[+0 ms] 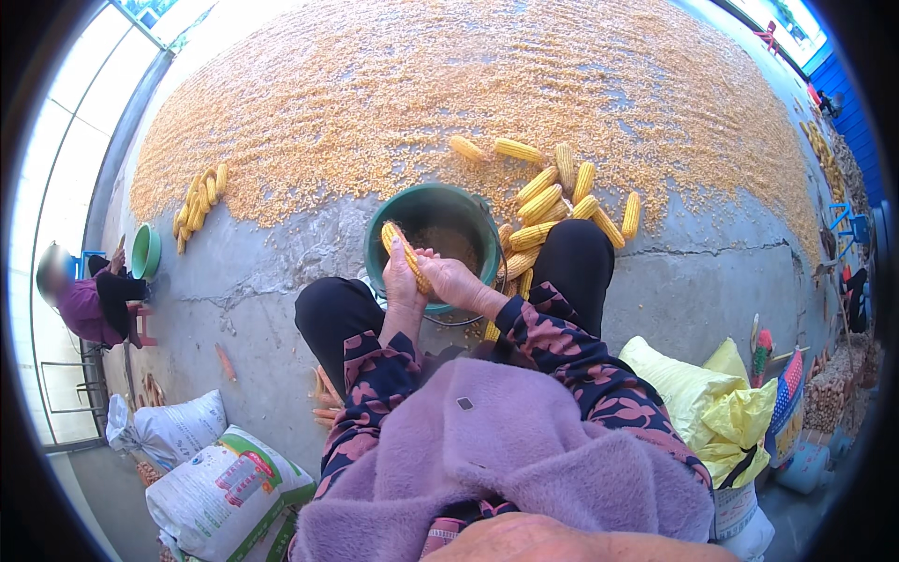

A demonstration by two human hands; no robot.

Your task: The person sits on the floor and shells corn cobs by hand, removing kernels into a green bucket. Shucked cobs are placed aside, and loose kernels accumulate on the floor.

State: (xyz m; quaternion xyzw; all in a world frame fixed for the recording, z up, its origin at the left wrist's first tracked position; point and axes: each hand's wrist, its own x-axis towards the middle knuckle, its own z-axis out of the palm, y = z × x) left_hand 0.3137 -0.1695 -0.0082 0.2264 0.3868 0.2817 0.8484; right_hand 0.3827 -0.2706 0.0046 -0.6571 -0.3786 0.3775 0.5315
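Observation:
My left hand is wrapped around an ear of yellow corn, which tilts over the left part of a green bucket. Against the right side of the same ear, near its lower end, my right hand presses with curled fingers; whether it grips the ear I cannot tell. The bucket stands between my knees, its inside shadowed, with what looks like loose kernels at the bottom. Several unshelled ears lie in a pile right of the bucket, some beside my right knee.
Loose corn kernels cover the floor ahead. More ears lie at the left. Another person sits at far left by a green basin. Filled sacks stand behind me at left and right; bare cobs lie by my left leg.

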